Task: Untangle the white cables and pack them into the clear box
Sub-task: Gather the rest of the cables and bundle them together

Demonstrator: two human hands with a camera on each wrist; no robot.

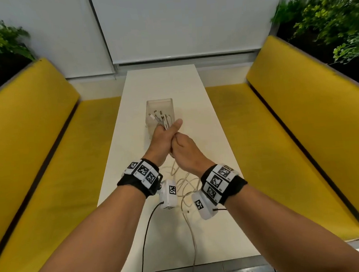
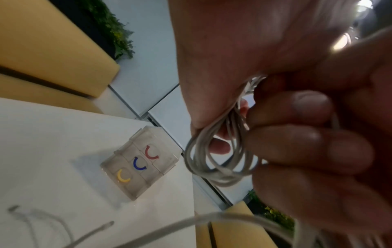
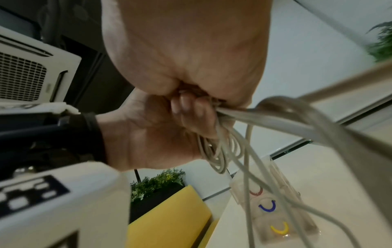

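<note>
Both hands meet above the white table (image 1: 167, 82), just in front of the clear box (image 1: 151, 108). My left hand (image 1: 167, 130) grips a coiled bundle of white cables (image 1: 163, 119), whose plug ends stick out over the box. In the left wrist view the coil (image 2: 220, 161) hangs from the curled fingers (image 2: 307, 142). My right hand (image 1: 180, 145) is pressed against the left, fingers curled on cable strands (image 3: 237, 112) that run down toward the table. The clear box (image 2: 140, 167) shows red, blue and yellow arcs inside; it also appears in the right wrist view (image 3: 282, 214).
More loose white cable (image 1: 184, 186) lies tangled on the table under my wrists and trails off the near edge. Yellow benches (image 1: 38, 148) (image 1: 299, 116) flank the narrow table. Plants (image 1: 331, 17) stand behind them, and a white blind (image 1: 178, 20) is at the far end.
</note>
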